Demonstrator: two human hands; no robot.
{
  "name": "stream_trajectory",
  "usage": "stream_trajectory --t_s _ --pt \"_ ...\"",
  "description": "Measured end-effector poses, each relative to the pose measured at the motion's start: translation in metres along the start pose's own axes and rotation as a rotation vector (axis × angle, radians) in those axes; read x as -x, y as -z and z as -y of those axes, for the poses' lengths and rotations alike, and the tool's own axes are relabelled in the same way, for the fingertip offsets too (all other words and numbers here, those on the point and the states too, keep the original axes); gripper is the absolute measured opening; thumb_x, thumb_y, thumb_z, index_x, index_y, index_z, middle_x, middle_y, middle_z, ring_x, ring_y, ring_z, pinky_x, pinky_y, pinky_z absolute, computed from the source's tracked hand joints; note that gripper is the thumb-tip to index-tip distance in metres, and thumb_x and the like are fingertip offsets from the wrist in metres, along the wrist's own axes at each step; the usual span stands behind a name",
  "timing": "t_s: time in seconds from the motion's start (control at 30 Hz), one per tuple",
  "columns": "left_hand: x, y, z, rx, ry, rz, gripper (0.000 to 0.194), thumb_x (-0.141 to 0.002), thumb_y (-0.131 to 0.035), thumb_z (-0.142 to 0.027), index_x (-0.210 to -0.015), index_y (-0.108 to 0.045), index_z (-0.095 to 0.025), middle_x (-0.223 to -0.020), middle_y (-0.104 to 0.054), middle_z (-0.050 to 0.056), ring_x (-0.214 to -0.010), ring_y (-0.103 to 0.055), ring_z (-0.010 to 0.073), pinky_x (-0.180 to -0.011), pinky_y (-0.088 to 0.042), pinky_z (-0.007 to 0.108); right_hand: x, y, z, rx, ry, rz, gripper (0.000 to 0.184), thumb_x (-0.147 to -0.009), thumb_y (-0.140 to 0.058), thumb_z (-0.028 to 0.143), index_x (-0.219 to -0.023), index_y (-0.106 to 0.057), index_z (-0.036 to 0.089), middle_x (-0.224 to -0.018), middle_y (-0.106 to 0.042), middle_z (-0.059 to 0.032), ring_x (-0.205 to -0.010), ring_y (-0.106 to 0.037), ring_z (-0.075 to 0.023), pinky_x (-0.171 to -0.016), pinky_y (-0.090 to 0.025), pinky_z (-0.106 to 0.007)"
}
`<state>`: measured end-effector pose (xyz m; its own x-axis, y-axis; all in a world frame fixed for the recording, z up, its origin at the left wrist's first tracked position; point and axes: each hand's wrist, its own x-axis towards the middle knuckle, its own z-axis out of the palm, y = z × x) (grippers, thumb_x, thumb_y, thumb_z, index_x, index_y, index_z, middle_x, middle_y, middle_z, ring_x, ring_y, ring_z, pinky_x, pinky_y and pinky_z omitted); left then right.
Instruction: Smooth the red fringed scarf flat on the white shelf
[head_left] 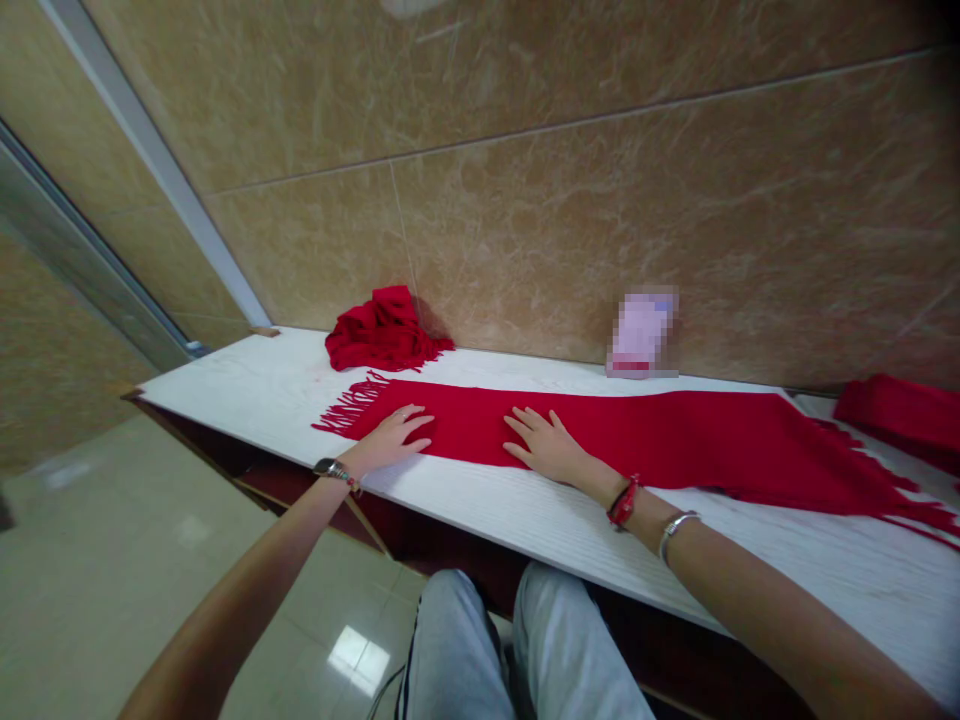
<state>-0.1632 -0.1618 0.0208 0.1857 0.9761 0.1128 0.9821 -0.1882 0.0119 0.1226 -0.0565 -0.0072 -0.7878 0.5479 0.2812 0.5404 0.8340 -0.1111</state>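
A long red scarf (630, 430) lies stretched along the white tabletop, with fringe at both ends. Near its left end my left hand (390, 438) rests flat on the cloth, fingers spread. My right hand (547, 445) lies on the same scarf a little to the right, palm down with the fingers apart. Neither hand grips the cloth. Behind the left end sits a crumpled red scarf (379, 332) in a heap, its fringe showing.
The narrow white table (225, 375) stands against a tan tiled wall (525, 250). A blurred pinkish item (641, 335) leans at the wall. Folded red cloth (900, 415) lies at the far right. My knees (465, 640) are at the table's front edge.
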Motion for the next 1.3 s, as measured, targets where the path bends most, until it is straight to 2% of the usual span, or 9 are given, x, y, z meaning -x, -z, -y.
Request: stream_trajectory --t_s 0.13,0.23,0.3,0.43,0.57,0.8,1.0,1.07,1.3 --pt "0.020 0.021 0.002 -0.111 -0.216 0.040 0.035 -0.084 -0.048 -0.028 -0.117 -0.053 -0.019 -0.113 -0.053 0.007 -0.103 -0.052 0.0169 -0.092 -0.039 0.029 0.000 0.007 0.008 -0.073 0.157 -0.141 0.046 -0.084 -0.049 0.038 -0.124 -0.050 0.016 -0.132 -0.046 -0.0157 -0.124 -0.036 -0.0286 -0.102 -0.022 -0.055" --pt "0.021 0.026 0.002 -0.216 -0.267 0.113 0.035 -0.082 -0.043 -0.012 -0.115 -0.054 -0.019 -0.111 -0.056 0.006 -0.103 -0.052 0.0163 -0.088 -0.041 0.027 0.001 0.015 0.017 -0.175 0.369 -0.117 0.041 -0.081 -0.054 0.032 -0.120 -0.054 0.017 -0.123 -0.054 -0.0125 -0.117 -0.045 -0.0241 -0.101 -0.031 -0.047" --pt "0.016 0.025 0.003 -0.254 -0.262 0.129 0.039 -0.079 -0.041 -0.005 -0.113 -0.054 -0.019 -0.111 -0.057 0.007 -0.103 -0.052 0.0160 -0.087 -0.042 0.027 0.002 0.017 0.021 -0.238 0.427 -0.077 0.039 -0.081 -0.052 0.025 -0.119 -0.054 0.015 -0.117 -0.058 -0.0120 -0.110 -0.050 -0.0217 -0.095 -0.039 -0.040" --pt "0.008 0.024 0.004 -0.248 -0.177 0.099 0.037 -0.081 -0.039 -0.006 -0.113 -0.055 -0.016 -0.108 -0.059 0.008 -0.102 -0.054 0.0167 -0.088 -0.042 0.028 0.004 0.015 0.021 -0.355 0.413 -0.046 0.048 -0.081 -0.044 0.012 -0.128 -0.045 0.016 -0.116 -0.059 -0.0108 -0.104 -0.055 -0.0176 -0.090 -0.044 -0.033" --pt "0.006 0.026 0.006 -0.157 -0.121 0.060 0.032 -0.085 -0.037 -0.011 -0.111 -0.056 -0.016 -0.109 -0.060 0.006 -0.101 -0.055 0.0147 -0.089 -0.041 0.028 0.004 0.013 0.018 -0.396 0.395 -0.045 0.049 -0.080 -0.046 0.013 -0.129 -0.044 0.017 -0.115 -0.060 -0.0106 -0.102 -0.057 -0.0183 -0.088 -0.045 -0.033" --pt "0.020 0.020 0.010 -0.260 -0.210 0.034 0.028 -0.087 -0.045 -0.026 -0.111 -0.057 -0.016 -0.110 -0.058 0.008 -0.100 -0.054 0.0167 -0.085 -0.044 0.027 0.004 0.017 0.017 -0.392 0.395 -0.009 0.043 -0.082 -0.045 0.015 -0.125 -0.049 0.018 -0.115 -0.061 -0.0094 -0.101 -0.057 -0.0184 -0.088 -0.045 -0.032" --pt "0.022 0.016 0.020 -0.337 -0.273 0.099 0.048 -0.079 -0.040 0.001 -0.123 -0.048 -0.019 -0.113 -0.056 0.007 -0.103 -0.053 0.0163 -0.083 -0.045 0.025 0.004 0.020 0.015 -0.363 0.391 0.040 0.044 -0.083 -0.044 0.015 -0.126 -0.049 0.016 -0.116 -0.060 -0.0109 -0.102 -0.057 -0.0195 -0.088 -0.044 -0.032" --pt "0.018 0.013 0.023 -0.305 -0.247 0.050 0.049 -0.078 -0.040 0.002 -0.122 -0.049 -0.019 -0.112 -0.056 0.007 -0.102 -0.053 0.0164 -0.084 -0.045 0.026 0.004 0.017 0.015 -0.358 0.379 0.036 0.046 -0.081 -0.042 0.011 -0.127 -0.048 0.017 -0.118 -0.059 -0.0106 -0.104 -0.056 -0.0190 -0.090 -0.044 -0.032" --pt "0.011 -0.003 0.028 -0.226 -0.130 -0.156 0.023 -0.086 -0.045 -0.015 -0.106 -0.056 -0.013 -0.101 -0.060 0.007 -0.094 -0.056 0.0161 -0.085 -0.045 0.029 0.002 0.011 0.016 -0.315 0.399 0.023 0.049 -0.080 -0.040 0.009 -0.128 -0.046 0.019 -0.123 -0.055 -0.0086 -0.111 -0.052 -0.0176 -0.095 -0.041 -0.032"
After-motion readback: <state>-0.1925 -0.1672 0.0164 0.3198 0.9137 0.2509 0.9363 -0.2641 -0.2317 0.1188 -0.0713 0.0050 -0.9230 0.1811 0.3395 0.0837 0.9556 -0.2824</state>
